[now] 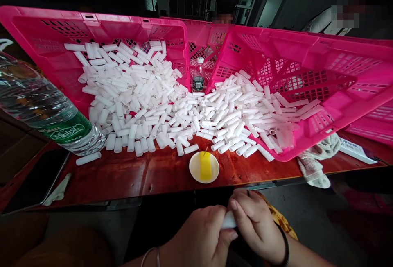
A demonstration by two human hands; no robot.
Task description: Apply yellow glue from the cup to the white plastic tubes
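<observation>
My left hand (204, 234) and my right hand (258, 222) meet low in the view, in front of the table edge. Both are closed around one short white plastic tube (229, 220), of which only a small part shows between the fingers. Just beyond them, a small white dish (193, 169) with a yellow strip (205, 168) across it sits on the red-brown table (123, 181). A thin stick-like piece rises from the dish's far side. Behind it spreads a large heap of similar white tubes (144, 99).
Two tilted pink crates (107, 23) (310, 46) spill tubes onto the table. A big water bottle (70, 130) and a dark phone (37, 179) are at left. A small bottle (198, 76) stands between the crates. A cloth glove (316, 164) and a white box (356, 151) lie at right.
</observation>
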